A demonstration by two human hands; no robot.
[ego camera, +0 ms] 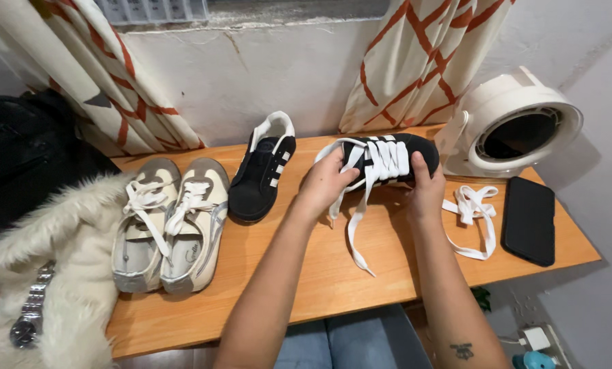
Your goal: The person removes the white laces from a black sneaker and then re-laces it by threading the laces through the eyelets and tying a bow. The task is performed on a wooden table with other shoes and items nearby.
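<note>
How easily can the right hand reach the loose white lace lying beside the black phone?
Probably yes. The loose white lace lies uncovered on the wooden table, just right of the right hand, with nothing between them. That hand now grips the black shoe and would have to release it first.

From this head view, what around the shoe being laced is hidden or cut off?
- Black sneaker: its heel end and near side are covered by the left hand and right hand.
- Fingertips of both hands: tucked behind the sneaker and white laces.
- Black bag: cut by the left edge.
- Wristwatch: dial too small to read.
- White fan: interior dark.
</note>
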